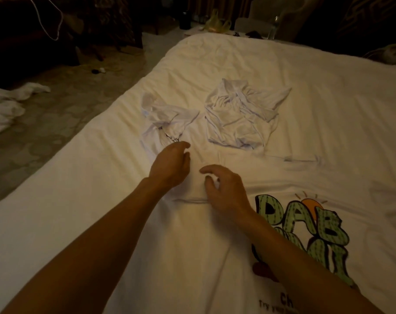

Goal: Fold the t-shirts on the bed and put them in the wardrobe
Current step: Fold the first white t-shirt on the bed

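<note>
Legibly, the near t-shirt (306,225) reads "DAB" in green, on a white bed (328,98). Left hand (169,164) loosely curled, empty; right hand (224,189) curled on it, grip unclear.

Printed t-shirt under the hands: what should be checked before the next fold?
1. Printed t-shirt spread flat on the bed: not ok, creases run through it.
2. Left hand free: ok, fingers relaxed, holding nothing.
3. Right hand has a grip on the fabric: cannot tell, fingers curl over it.
4. Crumpled t-shirt by the left hand and second crumpled t-shirt folded: not ok, both lie bunched.
5. Wardrobe ready: cannot tell, not in view.
</note>
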{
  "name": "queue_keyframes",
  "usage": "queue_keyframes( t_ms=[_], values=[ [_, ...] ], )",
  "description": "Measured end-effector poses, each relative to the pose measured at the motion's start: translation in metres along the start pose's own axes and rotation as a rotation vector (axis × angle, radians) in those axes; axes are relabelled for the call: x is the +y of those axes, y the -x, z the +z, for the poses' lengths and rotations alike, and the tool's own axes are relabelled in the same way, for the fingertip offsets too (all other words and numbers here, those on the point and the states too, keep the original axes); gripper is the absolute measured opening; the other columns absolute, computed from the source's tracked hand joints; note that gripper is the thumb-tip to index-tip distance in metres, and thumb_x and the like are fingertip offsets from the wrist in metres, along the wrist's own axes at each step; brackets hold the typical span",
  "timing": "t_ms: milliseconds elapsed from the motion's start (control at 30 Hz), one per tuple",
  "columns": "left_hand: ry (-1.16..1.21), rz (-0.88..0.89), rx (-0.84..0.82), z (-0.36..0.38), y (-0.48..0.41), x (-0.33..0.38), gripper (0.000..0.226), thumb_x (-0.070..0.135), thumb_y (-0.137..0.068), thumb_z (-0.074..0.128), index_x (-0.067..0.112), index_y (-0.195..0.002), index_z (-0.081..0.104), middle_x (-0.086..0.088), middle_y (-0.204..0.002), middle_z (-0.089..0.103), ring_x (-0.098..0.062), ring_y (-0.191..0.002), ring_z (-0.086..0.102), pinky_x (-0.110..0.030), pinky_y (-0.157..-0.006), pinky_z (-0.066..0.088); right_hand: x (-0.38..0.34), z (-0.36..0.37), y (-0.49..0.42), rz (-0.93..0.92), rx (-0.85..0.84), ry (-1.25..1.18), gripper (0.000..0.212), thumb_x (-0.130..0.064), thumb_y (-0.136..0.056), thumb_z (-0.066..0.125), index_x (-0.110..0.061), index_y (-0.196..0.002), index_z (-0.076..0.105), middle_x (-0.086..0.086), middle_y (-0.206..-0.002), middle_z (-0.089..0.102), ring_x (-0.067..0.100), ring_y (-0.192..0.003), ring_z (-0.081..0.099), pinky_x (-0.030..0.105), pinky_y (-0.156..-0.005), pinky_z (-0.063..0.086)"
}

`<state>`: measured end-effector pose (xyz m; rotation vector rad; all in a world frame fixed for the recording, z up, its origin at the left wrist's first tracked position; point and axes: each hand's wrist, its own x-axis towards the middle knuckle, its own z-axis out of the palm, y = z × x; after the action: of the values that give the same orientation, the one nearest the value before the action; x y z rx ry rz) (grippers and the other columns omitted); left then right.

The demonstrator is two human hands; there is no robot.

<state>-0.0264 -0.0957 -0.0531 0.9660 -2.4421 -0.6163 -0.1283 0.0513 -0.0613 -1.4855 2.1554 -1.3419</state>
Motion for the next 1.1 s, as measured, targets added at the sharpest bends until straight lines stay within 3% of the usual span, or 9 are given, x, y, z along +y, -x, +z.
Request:
queue_keyframes(
  t_ms=[100, 167, 233, 333, 567, 733, 900, 1000, 1100],
  values=[
    [-0.066, -0.005, -0.177, 0.023, 0.005, 0.012, 0.053, 0.042, -0.101, 0.03, 0.011, -0.141, 0.047, -0.012, -0.143, 0.05, -0.031, -0.133, 0.046, -0.041, -0.106, 0.036, 0.024, -0.022, -0.012, 0.13, -0.005, 0.246, 0.035, -0.024, -0.097, 0.051, -0.02, -0.13, 0.061, 0.004, -0.136, 0.059, 0.023, -0.131, 0.049, 0.036, -0.108, 0.036],
    [-0.201, -0.025, -0.324, 0.04, 0.01, 0.009, 0.061, 0.051, -0.104, 0.023, 0.017, -0.154, 0.028, -0.005, -0.163, 0.023, -0.023, -0.151, 0.015, -0.048, -0.12, 0.017, 0.044, -0.033, -0.014, 0.275, -0.207, 0.571, 0.048, -0.041, -0.103, 0.037, -0.031, -0.149, 0.037, -0.002, -0.161, 0.028, 0.024, -0.151, 0.014, 0.051, -0.119, 0.012],
    [-0.292, -0.037, -0.356, 0.052, 0.015, -0.001, 0.069, 0.06, -0.101, 0.018, 0.025, -0.159, 0.009, 0.004, -0.167, -0.003, -0.016, -0.153, -0.009, -0.051, -0.122, 0.0, 0.064, -0.037, -0.012, 0.41, -0.387, 0.739, 0.062, -0.065, -0.098, 0.02, -0.043, -0.155, 0.012, -0.008, -0.167, -0.002, 0.025, -0.152, -0.013, 0.065, -0.113, -0.009],
    [-0.357, -0.021, -0.299, 0.062, 0.013, -0.013, 0.075, 0.069, -0.096, 0.016, 0.031, -0.159, 0.0, 0.01, -0.166, -0.014, -0.014, -0.151, -0.017, -0.051, -0.122, -0.005, 0.08, -0.03, -0.011, 0.437, -0.427, 0.725, 0.076, -0.084, -0.086, 0.006, -0.05, -0.153, -0.005, -0.009, -0.165, -0.016, 0.028, -0.148, -0.026, 0.069, -0.106, -0.021],
    [-0.421, -0.03, -0.315, 0.062, 0.009, -0.011, 0.084, 0.078, -0.09, 0.015, 0.033, -0.158, -0.004, 0.009, -0.166, -0.016, -0.014, -0.152, -0.017, -0.051, -0.122, -0.003, 0.083, -0.029, -0.012, 0.444, -0.443, 0.7, 0.082, -0.088, -0.082, 0.008, -0.05, -0.152, -0.007, -0.008, -0.165, -0.017, 0.027, -0.148, -0.026, 0.067, -0.108, -0.02],
    [-0.45, -0.02, -0.324, 0.046, 0.023, 0.018, 0.094, 0.086, -0.083, 0.011, 0.034, -0.158, -0.006, 0.005, -0.166, -0.016, -0.019, -0.152, -0.017, -0.055, -0.121, -0.003, 0.062, -0.06, 0.002, 0.376, -0.384, 0.654, 0.085, -0.086, -0.083, 0.022, -0.045, -0.155, 0.003, -0.004, -0.167, -0.005, 0.026, -0.152, -0.013, 0.057, -0.119, -0.003],
    [-0.375, -0.009, -0.296, 0.042, 0.093, 0.062, 0.087, 0.081, -0.088, 0.019, 0.032, -0.159, 0.005, 0.005, -0.167, -0.009, -0.018, -0.153, -0.011, -0.052, -0.121, 0.001, 0.044, -0.098, 0.076, 0.336, -0.301, 0.644, 0.085, -0.08, -0.087, 0.035, -0.038, -0.157, 0.011, 0.0, -0.167, 0.003, 0.029, -0.153, -0.004, 0.055, -0.121, 0.011],
    [-0.272, -0.007, -0.26, 0.043, 0.157, 0.078, 0.083, 0.075, -0.09, 0.028, 0.026, -0.157, 0.021, -0.002, -0.167, 0.007, -0.022, -0.153, 0.008, -0.048, -0.121, 0.017, 0.045, -0.117, 0.145, 0.371, -0.327, 0.681, 0.087, -0.081, -0.085, 0.031, -0.036, -0.157, 0.014, 0.004, -0.167, 0.005, 0.032, -0.153, -0.001, 0.055, -0.121, 0.01],
    [-0.1, -0.078, -0.174, 0.04, 0.213, 0.086, 0.073, 0.061, -0.092, 0.046, 0.016, -0.148, 0.04, -0.014, -0.156, 0.032, -0.031, -0.141, 0.034, -0.044, -0.112, 0.034, 0.045, -0.143, 0.216, 0.336, -0.284, 0.747, 0.081, -0.078, -0.087, 0.022, -0.036, -0.157, 0.022, 0.005, -0.167, 0.009, 0.032, -0.153, 0.001, 0.057, -0.12, 0.01]
  ],
)
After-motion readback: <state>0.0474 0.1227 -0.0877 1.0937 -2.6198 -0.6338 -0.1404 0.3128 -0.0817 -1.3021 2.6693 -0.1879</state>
